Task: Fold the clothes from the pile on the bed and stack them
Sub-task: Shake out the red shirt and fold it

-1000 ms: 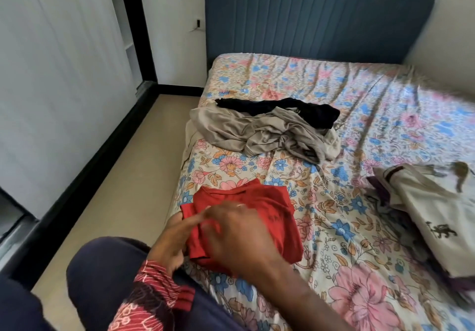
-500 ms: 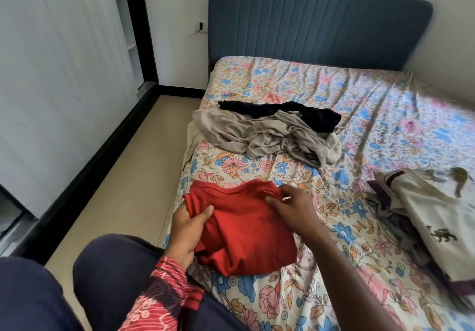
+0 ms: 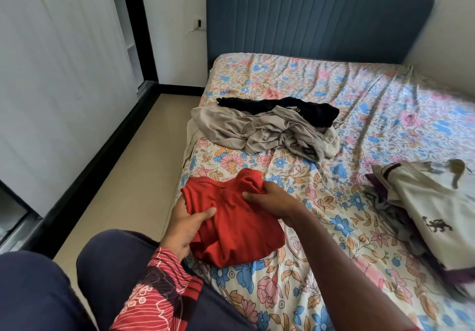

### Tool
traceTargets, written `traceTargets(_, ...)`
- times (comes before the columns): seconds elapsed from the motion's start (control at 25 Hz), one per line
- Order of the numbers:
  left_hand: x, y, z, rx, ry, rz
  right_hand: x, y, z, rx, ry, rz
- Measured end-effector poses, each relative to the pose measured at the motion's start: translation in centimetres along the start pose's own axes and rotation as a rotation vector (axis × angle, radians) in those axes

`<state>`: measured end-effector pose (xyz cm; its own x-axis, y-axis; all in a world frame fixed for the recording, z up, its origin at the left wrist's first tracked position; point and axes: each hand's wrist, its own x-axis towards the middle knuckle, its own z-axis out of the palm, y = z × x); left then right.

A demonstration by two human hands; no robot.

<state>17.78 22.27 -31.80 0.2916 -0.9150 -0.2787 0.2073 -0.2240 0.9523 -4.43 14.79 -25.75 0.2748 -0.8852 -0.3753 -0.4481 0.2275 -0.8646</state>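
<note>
Red garment (image 3: 231, 222), part-folded at near edge of bed (image 3: 334, 202): right hand (image 3: 270, 199) has shifted to pinch far corner, left hand (image 3: 187, 225) grips near-left edge w/ thumb on top; fold nearing done, stacking next.

both hands (image 3: 270, 199) gripping red garment (image 3: 236, 228), floral bed (image 3: 334, 202)

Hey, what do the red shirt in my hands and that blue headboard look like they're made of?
Red shirt: looks like soft matte knit, likely cotton jersey; it bunches into loose folds where the right hand and left hand grip it. Headboard: seems padded fabric upholstery, dull blue, stitched in vertical channels; it could be velvet, hard to tell.
</note>
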Motion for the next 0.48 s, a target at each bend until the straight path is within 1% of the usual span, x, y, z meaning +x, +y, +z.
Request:
traceTargets(0.08,0.0,0.6,0.6,0.008,-0.008,0.061,-0.6,0.4,-0.4,0.125,-0.022,-0.060)
traceTargets(0.16,0.0,1.6,2.1,0.002,-0.051,0.107,-2.0,0.6,-2.1,0.230,0.035,-0.137)
traceTargets(0.28,-0.4,3.6,8.5,-0.016,-0.172,0.147,-5.8,1.2,-8.5,0.237,0.309,-0.228)
traceTargets(0.4,-2.4,4.8,18.5,-0.073,-0.340,0.151,-11.8,2.3,-17.1,0.184,0.581,-0.244)
traceTargets(0.48,-4.8,4.8,24.9,-0.128,-0.432,0.131,-15.6,3.3,-22.2,0.100,0.714,-0.217)
